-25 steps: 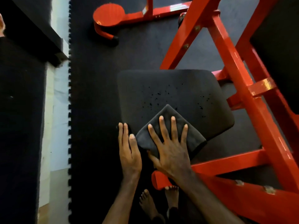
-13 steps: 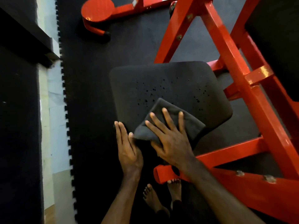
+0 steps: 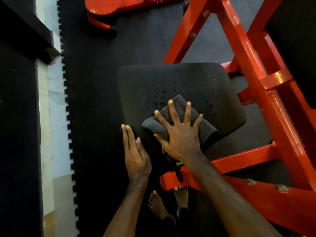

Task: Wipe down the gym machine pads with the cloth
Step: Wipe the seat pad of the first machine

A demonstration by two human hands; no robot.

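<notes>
The cloth [image 3: 179, 124], dark grey and folded into a thick wad, lies on the near part of the black seat pad [image 3: 181, 93] at frame centre. The right hand [image 3: 179, 134] presses it flat, fingers straight and spread. The left hand [image 3: 135, 153] rests open, fingers straight, on the pad's near-left edge. Dark droplets [image 3: 164, 91] speckle the pad above the cloth.

Right hand [image 3: 179, 134]: sits farther up the pad [image 3: 179, 82] than a second ago, fingers now spread wide and flat; half a second ago they angled left.
Cloth [image 3: 207, 130]: carried up the pad with the hand, its far corner now among the dark droplets [image 3: 164, 91]; its left edge is bunched into a fold.
Left hand [image 3: 136, 156]: thumb now apart from the cloth's edge.
</notes>
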